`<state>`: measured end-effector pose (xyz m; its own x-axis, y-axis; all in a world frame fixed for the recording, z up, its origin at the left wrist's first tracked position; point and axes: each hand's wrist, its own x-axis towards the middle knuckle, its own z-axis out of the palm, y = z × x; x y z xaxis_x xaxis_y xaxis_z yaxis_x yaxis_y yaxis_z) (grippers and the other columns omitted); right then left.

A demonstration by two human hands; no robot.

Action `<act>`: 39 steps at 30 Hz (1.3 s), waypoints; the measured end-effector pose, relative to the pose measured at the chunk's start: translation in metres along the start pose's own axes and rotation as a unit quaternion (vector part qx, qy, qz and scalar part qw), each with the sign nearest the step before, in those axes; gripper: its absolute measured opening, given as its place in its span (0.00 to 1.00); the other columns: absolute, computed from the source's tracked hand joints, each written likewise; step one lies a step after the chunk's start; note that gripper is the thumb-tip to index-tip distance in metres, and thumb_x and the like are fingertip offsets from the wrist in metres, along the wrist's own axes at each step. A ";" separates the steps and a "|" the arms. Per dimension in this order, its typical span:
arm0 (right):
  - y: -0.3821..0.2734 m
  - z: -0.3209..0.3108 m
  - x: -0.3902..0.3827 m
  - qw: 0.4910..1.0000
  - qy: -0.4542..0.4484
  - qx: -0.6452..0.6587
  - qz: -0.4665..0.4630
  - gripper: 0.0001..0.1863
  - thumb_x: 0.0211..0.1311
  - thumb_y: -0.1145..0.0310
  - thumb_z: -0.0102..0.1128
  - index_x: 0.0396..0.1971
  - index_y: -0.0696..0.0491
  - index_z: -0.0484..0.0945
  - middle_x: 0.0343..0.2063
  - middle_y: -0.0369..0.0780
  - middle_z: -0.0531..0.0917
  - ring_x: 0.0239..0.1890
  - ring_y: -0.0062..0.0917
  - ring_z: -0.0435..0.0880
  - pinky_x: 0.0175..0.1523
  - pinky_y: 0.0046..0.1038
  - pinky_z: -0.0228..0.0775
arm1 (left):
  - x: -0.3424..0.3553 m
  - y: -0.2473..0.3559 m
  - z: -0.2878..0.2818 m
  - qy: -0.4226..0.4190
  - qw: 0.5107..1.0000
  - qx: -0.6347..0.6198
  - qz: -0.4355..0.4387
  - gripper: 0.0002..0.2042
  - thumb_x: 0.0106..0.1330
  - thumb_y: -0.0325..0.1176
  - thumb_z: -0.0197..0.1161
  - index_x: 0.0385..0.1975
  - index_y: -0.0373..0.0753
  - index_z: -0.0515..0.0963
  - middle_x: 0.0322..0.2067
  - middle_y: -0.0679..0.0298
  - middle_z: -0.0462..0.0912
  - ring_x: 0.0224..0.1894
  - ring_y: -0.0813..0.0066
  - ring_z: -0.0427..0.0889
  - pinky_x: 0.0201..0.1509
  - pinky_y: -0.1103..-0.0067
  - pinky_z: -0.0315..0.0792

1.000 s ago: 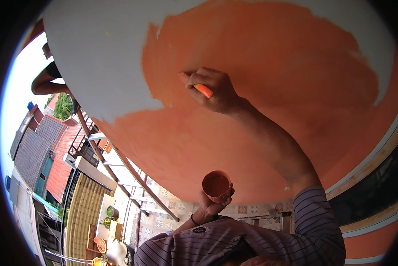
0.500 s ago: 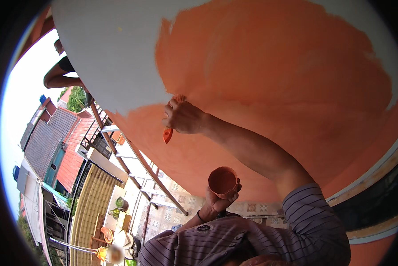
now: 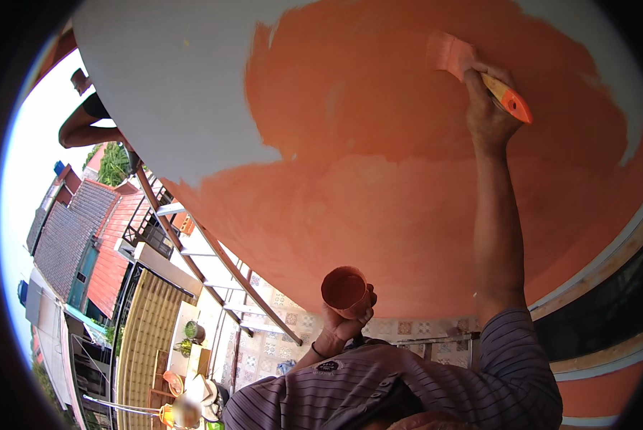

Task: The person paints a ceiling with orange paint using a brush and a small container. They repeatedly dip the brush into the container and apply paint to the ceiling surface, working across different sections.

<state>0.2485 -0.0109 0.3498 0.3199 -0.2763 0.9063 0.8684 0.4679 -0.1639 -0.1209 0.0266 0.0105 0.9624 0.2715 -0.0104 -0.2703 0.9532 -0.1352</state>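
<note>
Paint cup [image 3: 344, 289] (orange paint inside) gripped in left hand [image 3: 344, 322]; right hand [image 3: 488, 107] grips brush [image 3: 478, 72].

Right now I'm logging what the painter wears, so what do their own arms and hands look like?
Both hands are bare, no gloves. The right hand tops a long bare forearm; a short sleeve of a dark shirt with thin pale stripes begins at the elbow. The left hand has a thin dark band round the wrist. No watch or rings show.
</note>
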 end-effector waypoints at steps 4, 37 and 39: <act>0.009 -0.100 0.050 0.985 0.084 -0.150 -0.028 0.02 0.64 0.78 0.70 0.34 0.56 0.88 0.33 0.35 0.90 0.33 0.19 0.89 0.38 0.22 0.80 | 0.000 0.005 -0.004 -0.001 1.000 -0.022 -0.003 0.29 0.65 0.57 0.68 0.60 0.44 0.79 0.61 0.50 0.76 0.65 0.52 0.75 0.58 0.52 0.83; -0.006 -0.036 0.024 0.909 0.016 -0.336 -0.245 0.11 0.55 0.80 0.74 0.37 0.48 0.89 0.33 0.35 0.84 0.36 0.26 0.84 0.36 0.28 0.80 | 0.030 -0.011 -0.015 0.021 0.995 -0.044 -0.086 0.29 0.67 0.55 0.68 0.60 0.40 0.79 0.63 0.49 0.75 0.67 0.51 0.73 0.61 0.51 0.82; -0.021 0.017 -0.018 0.910 -0.065 -0.335 -0.238 0.15 0.48 0.76 0.76 0.36 0.43 0.88 0.37 0.36 0.83 0.36 0.28 0.81 0.33 0.28 0.78 | 0.033 -0.015 -0.016 0.022 0.995 -0.039 -0.087 0.29 0.66 0.54 0.69 0.60 0.40 0.80 0.63 0.49 0.75 0.67 0.52 0.73 0.61 0.51 0.82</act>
<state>0.2181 -0.0013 0.3437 -0.1622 -0.1919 0.9679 0.9469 -0.3063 0.0980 -0.0845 0.0188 -0.0033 0.9951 0.0955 -0.0237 -0.0984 0.9716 -0.2153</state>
